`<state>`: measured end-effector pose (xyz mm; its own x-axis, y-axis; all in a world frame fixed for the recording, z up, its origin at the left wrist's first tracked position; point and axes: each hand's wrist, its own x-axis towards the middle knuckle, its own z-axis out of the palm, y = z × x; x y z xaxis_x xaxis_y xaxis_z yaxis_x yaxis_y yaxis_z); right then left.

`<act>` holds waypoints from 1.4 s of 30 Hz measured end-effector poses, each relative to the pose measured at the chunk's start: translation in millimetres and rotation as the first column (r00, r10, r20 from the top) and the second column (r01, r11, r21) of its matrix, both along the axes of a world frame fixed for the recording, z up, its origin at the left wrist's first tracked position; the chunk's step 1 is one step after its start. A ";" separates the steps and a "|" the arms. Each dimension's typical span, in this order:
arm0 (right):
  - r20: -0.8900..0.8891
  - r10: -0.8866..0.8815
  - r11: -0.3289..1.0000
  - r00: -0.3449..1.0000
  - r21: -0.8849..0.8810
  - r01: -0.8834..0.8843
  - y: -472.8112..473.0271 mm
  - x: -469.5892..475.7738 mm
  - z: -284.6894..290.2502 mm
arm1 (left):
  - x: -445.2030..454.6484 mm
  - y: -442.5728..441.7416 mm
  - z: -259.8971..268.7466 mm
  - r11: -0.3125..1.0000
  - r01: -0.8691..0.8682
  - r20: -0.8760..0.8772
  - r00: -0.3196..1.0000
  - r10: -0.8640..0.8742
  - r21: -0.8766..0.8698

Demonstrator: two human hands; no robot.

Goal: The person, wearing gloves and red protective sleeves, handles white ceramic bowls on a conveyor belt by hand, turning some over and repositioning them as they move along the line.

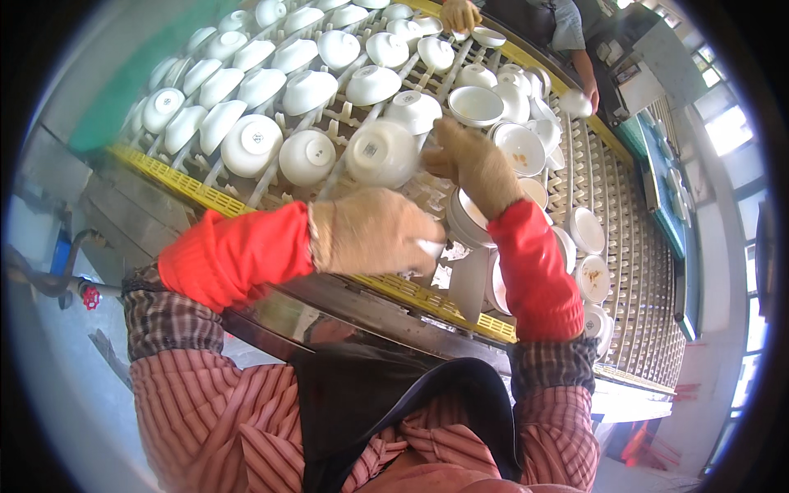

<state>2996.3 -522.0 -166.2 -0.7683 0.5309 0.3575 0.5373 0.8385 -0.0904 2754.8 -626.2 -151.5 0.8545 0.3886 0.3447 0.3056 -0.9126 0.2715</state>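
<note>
My left hand [376, 233], in a tan work glove, is curled above the near yellow edge of the conveyor. A small white object [429, 248] shows between its fingers; blur hides what it is. My right hand [478, 166], gloved alike, reaches over the belt. Its fingertips are at the right edge of a large white bowl [381, 154], tilted with its base towards me. I cannot tell whether they grip it or just touch it. Below my right wrist stand stacked white bowls [465, 215], partly hidden by the forearm.
Rows of tilted white bowls [251, 145] fill the pegged conveyor belt [638, 265] on the left. Stained bowls [519, 148] and plates [593, 277] lie on the right. Across the belt, a co-worker's bare hand [593, 95] holds a white dish; a gloved hand [460, 15] is beside another.
</note>
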 end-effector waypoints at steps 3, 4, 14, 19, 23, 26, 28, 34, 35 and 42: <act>0.419 0.003 0.973 0.908 0.207 -0.098 -4.8 15.7 -21.0 | -17.4 32.5 23.1 0.990 -0.010 0.027 1.000 0.007 0.139; 0.358 -0.021 0.995 0.933 -0.079 0.053 -26.9 -2.0 3.6 | -35.1 37.3 18.5 0.958 -0.208 -0.021 0.976 0.216 0.200; 0.470 -0.231 0.969 0.852 0.032 0.245 -48.9 33.2 21.3 | -124.3 117.7 -10.2 0.321 -0.944 -0.123 0.311 0.942 0.075; 0.637 -0.332 0.932 0.696 0.107 0.346 -48.2 100.0 25.6 | -75.4 85.8 5.6 0.483 -0.852 0.085 0.507 0.858 0.204; 0.518 -0.463 0.886 0.719 0.253 0.388 -44.3 192.2 9.2 | -17.3 65.8 3.4 0.696 -0.677 -0.019 0.714 0.700 0.241; 0.676 -0.635 0.698 0.374 0.296 0.652 -35.5 218.3 24.1 | 10.0 62.7 -6.9 0.763 -0.578 -0.026 0.792 0.610 0.291; 0.711 -0.699 0.505 0.074 0.418 0.756 -31.0 225.6 33.4 | 23.0 72.3 -12.5 0.741 -0.581 -0.004 0.787 0.618 0.337; 0.053 -0.585 0.802 0.809 0.191 0.566 -18.7 144.2 24.8 | 85.6 161.6 -17.3 0.678 -0.655 -0.044 0.708 0.705 0.333; -0.007 -0.496 0.827 0.868 0.299 0.475 0.8 136.4 10.0 | 107.5 175.8 -15.1 0.669 -0.695 -0.128 0.662 0.738 0.263; 0.332 -0.551 0.829 0.765 0.114 0.548 20.6 116.2 -43.4 | 132.4 222.5 -56.9 0.667 -0.745 -0.112 0.664 0.739 -0.016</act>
<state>3112.5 -501.4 -209.6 -0.4179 0.8976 0.1400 0.9012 0.3900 0.1891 2887.2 -403.7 -208.5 0.2998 0.9231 0.2410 0.8998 -0.3575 0.2502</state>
